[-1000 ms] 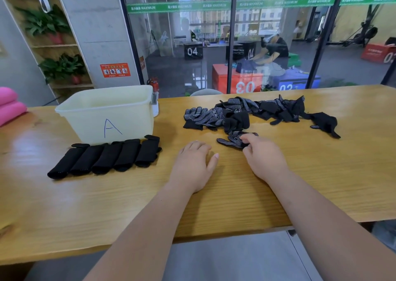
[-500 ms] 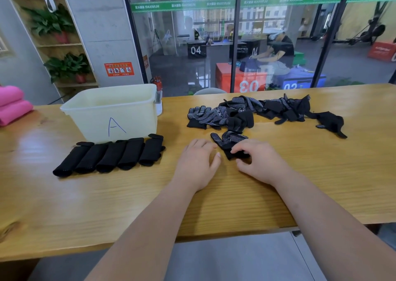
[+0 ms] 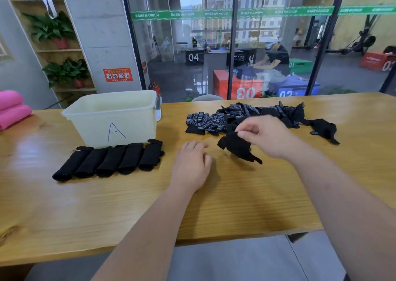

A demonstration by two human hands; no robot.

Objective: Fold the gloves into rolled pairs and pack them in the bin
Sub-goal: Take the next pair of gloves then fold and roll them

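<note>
My right hand (image 3: 267,136) pinches a black glove (image 3: 237,147) by its edge and holds it lifted just above the table. Palm down, my left hand (image 3: 192,163) rests flat on the wood with its fingers relaxed, left of the lifted glove. Behind both hands lies a loose pile of black dotted gloves (image 3: 246,116), and one more glove (image 3: 323,129) lies apart at the right. Several rolled black pairs (image 3: 109,160) sit in a row in front of the pale plastic bin (image 3: 113,118) marked "A". The inside of the bin is hidden.
The wooden table (image 3: 214,205) runs across the view, its front edge near me. Pink rolled towels (image 3: 12,109) lie at the far left. A glass wall stands behind the table, and a shelf with plants (image 3: 62,73) at the back left.
My right hand dragged one glove out of the pile toward me and has now raised it off the table. My left hand stayed flat in place.
</note>
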